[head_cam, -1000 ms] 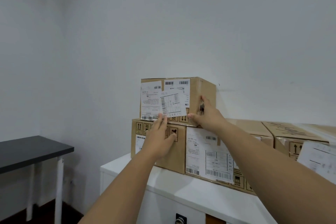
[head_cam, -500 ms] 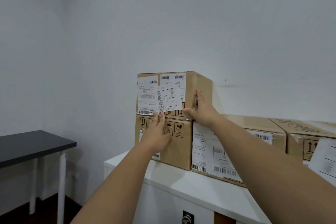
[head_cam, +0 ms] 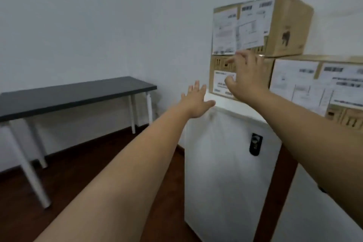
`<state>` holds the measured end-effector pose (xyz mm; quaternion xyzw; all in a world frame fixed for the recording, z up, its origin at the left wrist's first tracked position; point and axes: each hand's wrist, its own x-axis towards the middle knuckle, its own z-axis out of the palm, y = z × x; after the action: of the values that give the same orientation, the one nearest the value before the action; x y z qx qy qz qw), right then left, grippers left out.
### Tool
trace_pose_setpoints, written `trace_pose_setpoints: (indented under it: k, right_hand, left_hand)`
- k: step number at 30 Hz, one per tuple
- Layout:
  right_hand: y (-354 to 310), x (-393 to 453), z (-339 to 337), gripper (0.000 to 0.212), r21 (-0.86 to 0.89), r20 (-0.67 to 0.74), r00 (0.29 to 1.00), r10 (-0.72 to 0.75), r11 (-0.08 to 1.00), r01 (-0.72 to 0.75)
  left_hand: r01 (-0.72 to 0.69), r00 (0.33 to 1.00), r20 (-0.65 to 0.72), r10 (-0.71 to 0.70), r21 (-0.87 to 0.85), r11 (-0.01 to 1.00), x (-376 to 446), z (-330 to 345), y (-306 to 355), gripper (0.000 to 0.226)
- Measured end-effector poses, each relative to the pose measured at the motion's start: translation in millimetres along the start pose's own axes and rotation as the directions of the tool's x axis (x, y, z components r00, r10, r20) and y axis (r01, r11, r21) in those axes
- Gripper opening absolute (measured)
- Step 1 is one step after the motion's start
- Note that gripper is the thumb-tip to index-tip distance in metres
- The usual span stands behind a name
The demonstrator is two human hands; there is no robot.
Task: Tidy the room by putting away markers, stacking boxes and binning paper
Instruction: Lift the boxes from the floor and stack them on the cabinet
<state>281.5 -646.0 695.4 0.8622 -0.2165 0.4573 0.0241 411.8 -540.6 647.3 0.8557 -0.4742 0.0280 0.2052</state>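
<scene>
Cardboard boxes, stiff and probably hefty: top box [head_cam: 261, 25] sits stacked on the white cabinet [head_cam: 225, 163]. Our left hand [head_cam: 196, 102] and right hand [head_cam: 245, 76] are spread, holding nothing; we'd grab bottom corners.

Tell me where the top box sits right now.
In the head view the top box sits upper right, stacked on the lower box atop the white cabinet, just above the right hand.

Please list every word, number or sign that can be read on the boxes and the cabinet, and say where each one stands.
No text can be quoted.
Top box: white labels with barcodes, blurred.
Lower left box: printed arrow signs and a label, words blurred.
Lower right box: large labels, blurred.
White cabinet: a black lock, no writing visible.
</scene>
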Motion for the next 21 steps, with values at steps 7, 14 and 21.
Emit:
trace_pose_setpoints:
  k: [7, 14, 21]
  right_hand:
    - [-84, -109, 53, 0.039, 0.131, 0.557, 0.83, -0.028, 0.99, -0.054]
    - [-165, -243, 130, 0.038, 0.151, 0.943, 0.32, -0.094, 0.976, -0.158]
    - [-248, -391, 222, 0.047, 0.15, 0.989, 0.038, -0.146, 0.975, -0.164]
  left_hand:
    - [0.312, 0.947, 0.086, -0.309, -0.019, 0.95, -146, 9, -117, 0.072]
    - [0.708, 0.705, 0.203, -0.679, -0.242, 0.664, -331, 73, -270, 0.069]
    - [0.9, 0.32, 0.315, -0.894, -0.395, 0.183, -531, 218, -353, 0.062]
